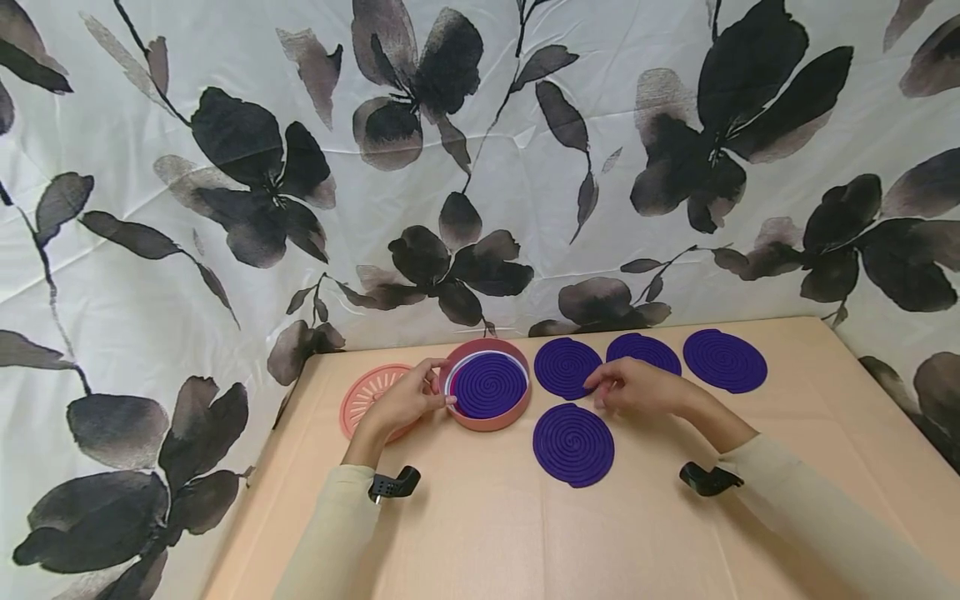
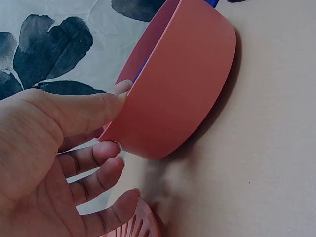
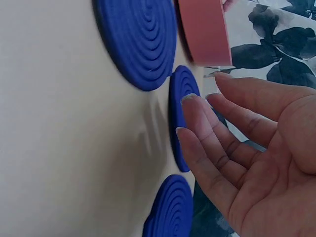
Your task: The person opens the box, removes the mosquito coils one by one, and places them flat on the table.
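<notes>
A coral round container [image 1: 486,423] stands at the table's back, with a purple mosquito coil [image 1: 491,385] and a white-rimmed edge inside it. My left hand [image 1: 405,402] pinches the container's wall at its left side; in the left wrist view the thumb lies on the outer wall [image 2: 173,84] and the other fingers are spread below. My right hand [image 1: 637,386] hovers among the other coils, its fingers loosely bent and holding nothing. Nearest to it are a coil on its left [image 1: 566,367], a partly covered coil [image 1: 645,348] behind, and a front coil [image 1: 573,446].
A coral slotted lid [image 1: 367,396] lies left of the container, partly under my left hand. Another coil [image 1: 724,361] lies at the back right. The light tabletop [image 1: 480,533] ends at a floral cloth [image 1: 525,167] hanging behind.
</notes>
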Motion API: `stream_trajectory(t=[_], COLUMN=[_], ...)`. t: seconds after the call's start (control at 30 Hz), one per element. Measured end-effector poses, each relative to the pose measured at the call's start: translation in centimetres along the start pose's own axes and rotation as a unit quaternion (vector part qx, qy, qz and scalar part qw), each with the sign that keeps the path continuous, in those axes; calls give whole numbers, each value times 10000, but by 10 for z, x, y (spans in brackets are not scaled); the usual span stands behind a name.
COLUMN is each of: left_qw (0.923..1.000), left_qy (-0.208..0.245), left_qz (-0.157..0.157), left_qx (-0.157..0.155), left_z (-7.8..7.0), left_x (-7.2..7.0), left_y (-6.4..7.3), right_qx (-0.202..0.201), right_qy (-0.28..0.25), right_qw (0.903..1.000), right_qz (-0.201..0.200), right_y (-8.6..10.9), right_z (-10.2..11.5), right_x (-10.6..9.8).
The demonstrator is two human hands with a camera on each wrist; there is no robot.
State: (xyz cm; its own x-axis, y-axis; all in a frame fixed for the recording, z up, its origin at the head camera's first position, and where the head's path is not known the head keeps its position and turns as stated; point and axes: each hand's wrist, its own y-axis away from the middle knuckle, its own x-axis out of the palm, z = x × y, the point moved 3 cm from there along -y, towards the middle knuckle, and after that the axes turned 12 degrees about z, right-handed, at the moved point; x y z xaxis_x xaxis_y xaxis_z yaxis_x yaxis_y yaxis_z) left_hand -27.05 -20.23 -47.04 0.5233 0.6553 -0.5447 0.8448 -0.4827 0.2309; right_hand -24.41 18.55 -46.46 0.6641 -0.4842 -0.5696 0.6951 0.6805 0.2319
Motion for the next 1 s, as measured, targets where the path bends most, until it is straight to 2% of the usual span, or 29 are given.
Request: stream_trajectory(t=[0.23,0.47,0.73,1.0], left_qw=[10000,9996,9999,10000], left_qy=[-73,-245,-82,29], left_qz=[4,-82,-88,-67], left_qx=[51,58,67,63], left_z=[-1,-1,-1,-1], left_x=[-1,0,1,-1], left_y=[0,-1,-2,-3], right_qx=[-113,-203,-199,-403], right_qy=[74,-387,-732,-652], right_qw=[9998,9989,9971,9969], right_qz=[-170,-160,-81,-166], right_y=[-13,-30,-51,-73], right_z=[12,26,36,47], right_x=[-2,-2,-1,-1])
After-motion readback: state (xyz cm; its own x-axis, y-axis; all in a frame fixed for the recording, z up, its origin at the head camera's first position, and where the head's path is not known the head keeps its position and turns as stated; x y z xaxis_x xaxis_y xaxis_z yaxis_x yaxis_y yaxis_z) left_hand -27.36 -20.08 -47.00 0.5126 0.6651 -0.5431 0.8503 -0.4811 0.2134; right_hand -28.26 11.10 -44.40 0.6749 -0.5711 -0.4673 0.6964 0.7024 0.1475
